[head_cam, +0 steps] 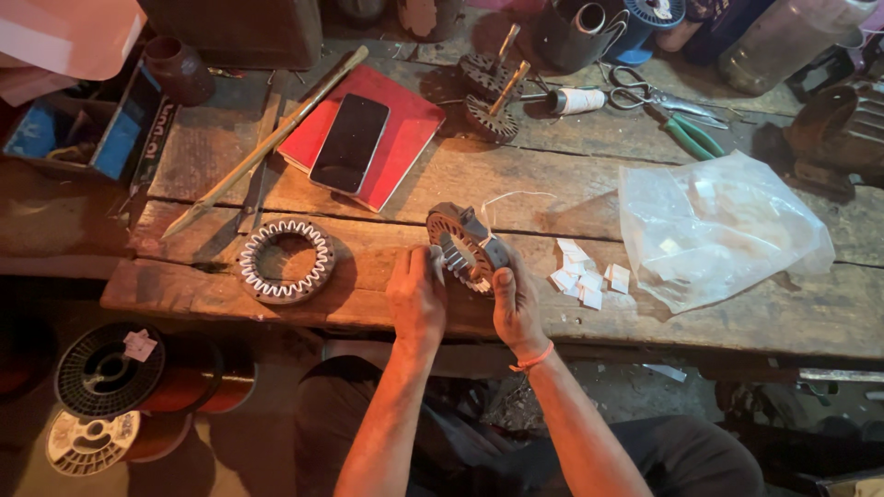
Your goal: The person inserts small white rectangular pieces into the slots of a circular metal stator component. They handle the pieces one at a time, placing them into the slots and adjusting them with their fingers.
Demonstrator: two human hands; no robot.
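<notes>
Down on the floor past the bench's left end lie my wire spools [97, 373], and near the front left corner of the bench [737, 322] a finished metal ring [286, 261], lined with white paper, lies flat. Behind it, toward the back edge, a phone [350, 143] rests on a red notebook [364, 133] beside a long wooden stick [267, 143]. At the middle of the front edge I hold a second metal ring [463, 247] tilted up on its rim: my left hand [417, 299] grips its near left side with the thumb pressed on the teeth, and my right hand [516, 304] pinches the right side. It should feel heavy and stiff, with sharp teeth, so I take it by the outer rim; the paper liners are flimsy and tear easily. Just right of it sit small white paper slips [585, 276], then a crumpled clear plastic bag [718, 230]. My fingertips behind the ring are hidden, and the dark things along the back edge are hard to make out.
</notes>
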